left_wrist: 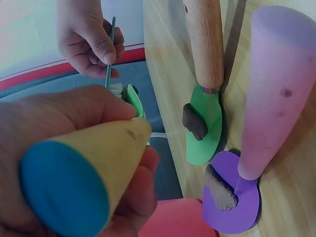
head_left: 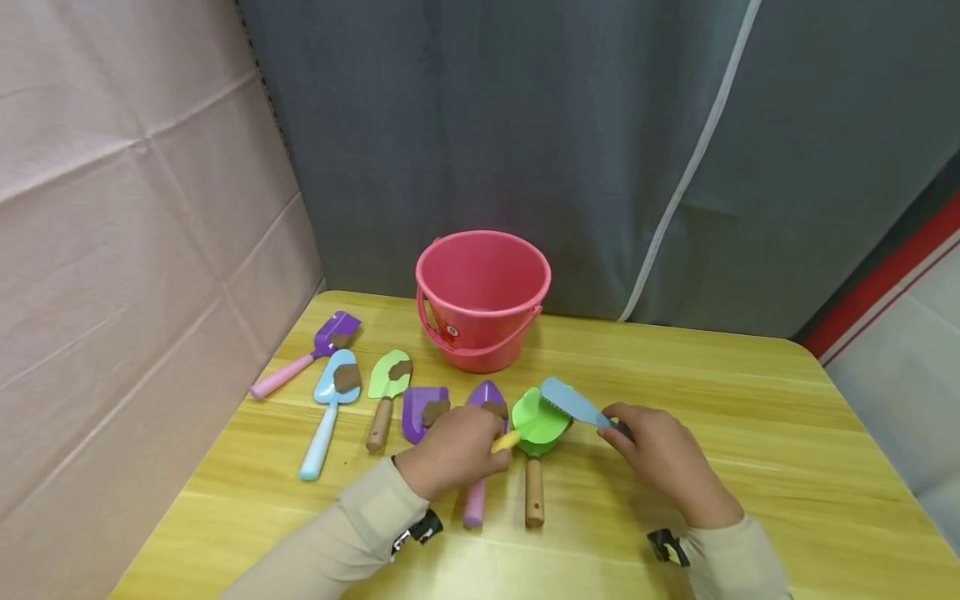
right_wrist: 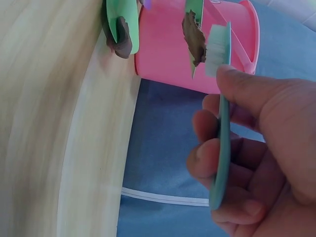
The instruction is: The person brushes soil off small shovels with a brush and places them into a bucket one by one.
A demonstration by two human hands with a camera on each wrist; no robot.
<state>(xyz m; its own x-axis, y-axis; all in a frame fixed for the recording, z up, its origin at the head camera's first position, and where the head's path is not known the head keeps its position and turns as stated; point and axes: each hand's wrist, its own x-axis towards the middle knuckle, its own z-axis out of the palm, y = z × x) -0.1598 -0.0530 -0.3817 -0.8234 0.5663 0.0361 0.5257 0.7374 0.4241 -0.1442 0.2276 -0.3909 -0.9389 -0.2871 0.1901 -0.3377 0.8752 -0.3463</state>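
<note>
My left hand [head_left: 453, 450] grips the yellow handle [left_wrist: 116, 153] of a toy shovel; the handle has a blue end. The shovel's green blade [head_left: 542, 421] is lifted above the table, over another green shovel [head_left: 534, 492] with a wooden handle. In the right wrist view a brown lump [right_wrist: 193, 39] clings to the raised blade. My right hand [head_left: 663, 454] holds a blue-green brush [right_wrist: 223, 143], thumb on one side and curled fingers on the other. The brush's white bristles [right_wrist: 215, 52] face the lump, touching or very close to it.
A pink bucket [head_left: 483, 333] stands at the back of the wooden table [head_left: 750, 433]. On the left lie several toy shovels bearing brown lumps: purple [head_left: 330, 335], light blue [head_left: 322, 433], light green [head_left: 384, 379] and more purple [head_left: 412, 410]. A grey curtain [head_left: 487, 125] hangs behind.
</note>
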